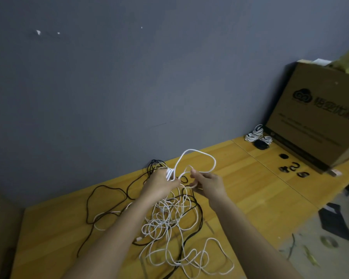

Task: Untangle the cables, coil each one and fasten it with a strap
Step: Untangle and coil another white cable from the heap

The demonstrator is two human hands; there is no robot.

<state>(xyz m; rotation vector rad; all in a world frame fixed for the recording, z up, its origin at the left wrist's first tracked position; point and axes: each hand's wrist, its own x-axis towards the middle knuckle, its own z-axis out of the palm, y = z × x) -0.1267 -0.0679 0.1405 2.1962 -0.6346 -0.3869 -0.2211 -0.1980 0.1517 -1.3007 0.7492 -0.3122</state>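
A tangle of thin white cables [169, 224] and black cables [107, 190] lies spread over the wooden table [260, 198]. My left hand [159, 184] is raised above the pile with several turns of a white cable [197, 156] wound round its fingers. A wide loop of that cable arcs up and over to my right hand [208, 183], which pinches the strand. Both hands hover close together near the wall side of the table.
Coiled white cables [257, 135] and a coiled black one [261, 145] sit at the far right by a large cardboard box [318, 117]. Several black straps [293, 168] lie in front of the box. A grey wall [129, 77] stands behind; the floor on the right holds litter.
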